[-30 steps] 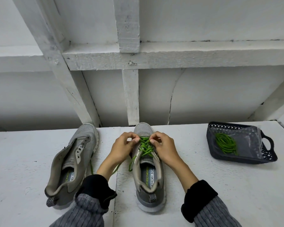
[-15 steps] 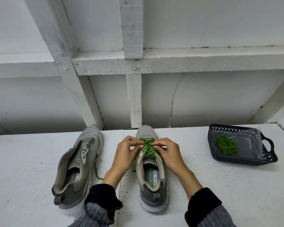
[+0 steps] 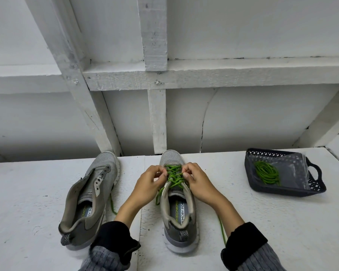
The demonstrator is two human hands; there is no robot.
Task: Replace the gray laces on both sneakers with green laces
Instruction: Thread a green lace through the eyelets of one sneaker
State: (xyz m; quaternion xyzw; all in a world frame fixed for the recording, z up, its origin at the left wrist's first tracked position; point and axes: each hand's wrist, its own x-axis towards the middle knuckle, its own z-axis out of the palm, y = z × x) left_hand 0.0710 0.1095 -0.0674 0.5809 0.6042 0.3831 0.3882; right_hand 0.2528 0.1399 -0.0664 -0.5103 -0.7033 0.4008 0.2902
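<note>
Reading insoles: the unlaced sneaker [image 3: 90, 200] shows partial lettering; the laced sneaker [image 3: 179, 216] reads "SKECHERS", "MEMORY FOA".
Left hand [image 3: 148, 185]: fingers pinch the green lace [image 3: 173, 176].
Right hand [image 3: 199, 181]: fingers pinch it too.
Basket [image 3: 309, 189]: holds a coiled green lace [image 3: 266, 173].

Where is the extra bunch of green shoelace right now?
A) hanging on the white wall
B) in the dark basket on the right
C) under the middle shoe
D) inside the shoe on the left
B: the coiled green lace lies inside the dark basket on the right side of the table, apart from both sneakers.
</note>
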